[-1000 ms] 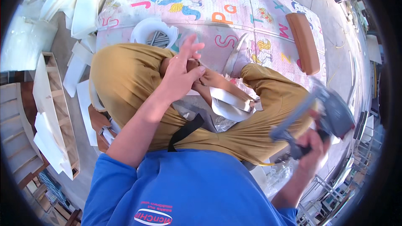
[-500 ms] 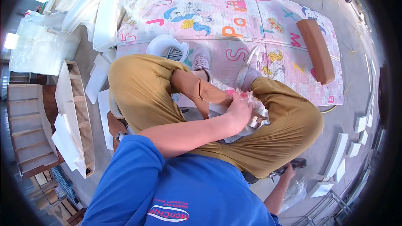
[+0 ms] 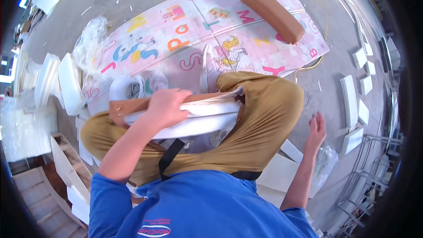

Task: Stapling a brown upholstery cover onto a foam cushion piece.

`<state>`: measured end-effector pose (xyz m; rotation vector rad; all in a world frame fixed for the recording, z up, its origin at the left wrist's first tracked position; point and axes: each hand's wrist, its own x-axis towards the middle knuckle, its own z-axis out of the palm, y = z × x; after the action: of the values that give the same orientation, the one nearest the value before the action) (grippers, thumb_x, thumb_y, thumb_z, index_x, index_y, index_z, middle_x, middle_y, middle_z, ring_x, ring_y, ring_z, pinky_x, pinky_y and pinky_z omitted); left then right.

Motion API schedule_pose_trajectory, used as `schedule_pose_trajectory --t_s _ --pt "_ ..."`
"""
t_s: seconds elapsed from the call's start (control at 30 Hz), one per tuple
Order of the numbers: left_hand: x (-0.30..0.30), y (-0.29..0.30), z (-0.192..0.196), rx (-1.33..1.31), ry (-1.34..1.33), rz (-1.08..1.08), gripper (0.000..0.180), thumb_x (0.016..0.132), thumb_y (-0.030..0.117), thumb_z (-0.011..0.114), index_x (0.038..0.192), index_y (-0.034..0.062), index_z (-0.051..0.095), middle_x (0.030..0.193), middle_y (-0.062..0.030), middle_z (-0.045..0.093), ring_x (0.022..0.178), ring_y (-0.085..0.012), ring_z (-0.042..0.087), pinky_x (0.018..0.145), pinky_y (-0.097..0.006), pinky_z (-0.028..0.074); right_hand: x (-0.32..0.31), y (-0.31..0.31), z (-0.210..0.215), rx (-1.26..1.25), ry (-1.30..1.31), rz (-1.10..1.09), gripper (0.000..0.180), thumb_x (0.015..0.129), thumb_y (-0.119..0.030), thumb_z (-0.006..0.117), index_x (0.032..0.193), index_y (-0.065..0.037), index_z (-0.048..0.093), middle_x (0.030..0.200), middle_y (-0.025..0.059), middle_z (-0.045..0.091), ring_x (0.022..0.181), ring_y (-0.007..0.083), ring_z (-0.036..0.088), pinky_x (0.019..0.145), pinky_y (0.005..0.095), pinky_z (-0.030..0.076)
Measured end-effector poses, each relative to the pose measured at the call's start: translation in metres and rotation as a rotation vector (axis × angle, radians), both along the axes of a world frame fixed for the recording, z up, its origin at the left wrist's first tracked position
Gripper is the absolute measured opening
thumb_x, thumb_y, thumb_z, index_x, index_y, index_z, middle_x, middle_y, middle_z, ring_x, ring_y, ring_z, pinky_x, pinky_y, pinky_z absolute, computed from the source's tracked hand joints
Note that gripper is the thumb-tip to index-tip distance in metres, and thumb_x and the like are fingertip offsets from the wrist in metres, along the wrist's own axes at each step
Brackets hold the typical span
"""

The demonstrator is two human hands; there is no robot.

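Note:
Across my lap lies a long padded piece (image 3: 200, 125), its white inside showing under a brown leather-like cover (image 3: 132, 105). My left hand (image 3: 168, 108) is closed over the cover's upper edge near the middle of the piece. Its fingertips are partly hidden by the hand itself. Out to the right, above the grey floor, my right hand (image 3: 316, 133) is held away from the piece with its fingers stretched and nothing in them. A black strap-like strip (image 3: 171, 156) hangs between the piece and my waist.
A finished-looking brown padded block (image 3: 273, 15) rests on the pink patterned mat (image 3: 185, 46). By my shoe stands a white round container (image 3: 118, 89). White foam blocks (image 3: 70, 83) and wooden frames (image 3: 75, 156) are at left; white pieces (image 3: 350, 101) and a metal rack (image 3: 368, 167) at right.
The padded piece has turned to lie crosswise over my lap, white inside showing. My left hand has shifted left on it. My right hand, earlier low holding a dark tool, is now raised without it.

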<state>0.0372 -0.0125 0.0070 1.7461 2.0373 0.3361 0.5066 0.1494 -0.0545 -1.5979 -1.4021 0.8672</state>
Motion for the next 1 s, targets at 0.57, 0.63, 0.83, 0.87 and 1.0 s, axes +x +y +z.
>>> schedule_pose_trajectory --t_s 0.57,0.63,0.83,0.87,1.0 --pt "-0.041 -0.087 0.025 0.301 -0.596 0.297 0.05 0.065 0.002 0.082 0.113 0.0002 0.068 0.098 -0.0102 0.071 0.09 -0.0152 0.066 0.084 -0.029 0.052 -0.243 -0.007 0.111 -0.13 0.432 1.058 0.08 0.086 -0.034 0.077 0.147 0.002 0.041 0.139 0.0134 0.052 0.133 0.0232 0.045 0.114 0.0365 0.031" --pt "-0.037 -0.089 0.028 0.241 -0.539 0.271 0.05 0.063 0.0 0.081 0.112 0.0002 0.067 0.098 -0.0119 0.071 0.09 -0.0187 0.068 0.084 -0.03 0.052 -0.238 -0.014 0.105 -0.081 0.415 1.09 0.077 0.084 -0.032 0.079 0.143 0.003 0.045 0.136 0.0121 0.052 0.13 0.0223 0.047 0.113 0.036 0.033" --pt "-0.034 -0.089 0.018 0.178 -0.444 0.235 0.056 0.06 0.002 0.08 0.114 0.005 0.066 0.098 -0.0131 0.069 0.09 -0.0291 0.069 0.081 -0.035 0.053 -0.228 -0.026 0.069 -0.331 0.582 1.025 0.077 0.083 -0.036 0.077 0.142 0.001 0.044 0.135 0.0127 0.053 0.13 0.0242 0.047 0.112 0.0381 0.033" --pt "-0.033 -0.085 0.019 0.148 -0.413 0.153 0.057 0.059 0.002 0.08 0.114 0.0042 0.066 0.097 -0.0137 0.069 0.089 -0.0297 0.068 0.08 -0.036 0.053 -0.224 -0.031 0.067 -0.257 0.53 1.066 0.077 0.083 -0.037 0.077 0.142 0.0 0.045 0.135 0.0131 0.053 0.13 0.0255 0.046 0.113 0.0391 0.032" --pt "-0.025 -0.073 0.011 0.049 -0.313 -0.031 0.059 0.057 0.003 0.08 0.115 0.0065 0.066 0.092 -0.0134 0.066 0.085 -0.0355 0.066 0.074 -0.041 0.053 -0.231 -0.057 0.076 0.068 0.123 1.039 0.071 0.077 -0.039 0.076 0.133 -0.001 0.054 0.127 0.0159 0.056 0.125 0.0327 0.048 0.11 0.0436 0.033"
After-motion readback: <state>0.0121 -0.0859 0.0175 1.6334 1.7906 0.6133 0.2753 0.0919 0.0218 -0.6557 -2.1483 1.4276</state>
